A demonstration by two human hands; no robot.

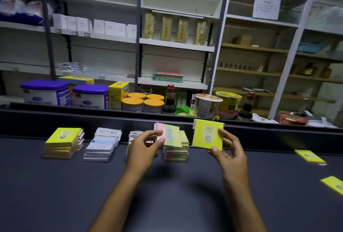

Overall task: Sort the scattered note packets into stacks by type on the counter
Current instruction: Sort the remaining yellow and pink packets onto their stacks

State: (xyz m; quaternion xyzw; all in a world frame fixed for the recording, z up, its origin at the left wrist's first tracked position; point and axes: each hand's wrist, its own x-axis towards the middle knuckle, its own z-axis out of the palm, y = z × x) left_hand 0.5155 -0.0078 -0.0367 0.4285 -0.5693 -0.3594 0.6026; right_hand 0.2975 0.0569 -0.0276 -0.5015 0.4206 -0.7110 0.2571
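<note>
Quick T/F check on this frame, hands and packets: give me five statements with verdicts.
1. The right hand holds a yellow packet marked 2207. True.
2. The left hand is empty. False: it pinches a multicolour packet marked 2209.
3. A yellow stack sits at the far left of the row on the counter. True.
4. The white stack lies right of both hands. False: it lies left of them.
5. Two loose yellow packets lie at the right. True.
</note>
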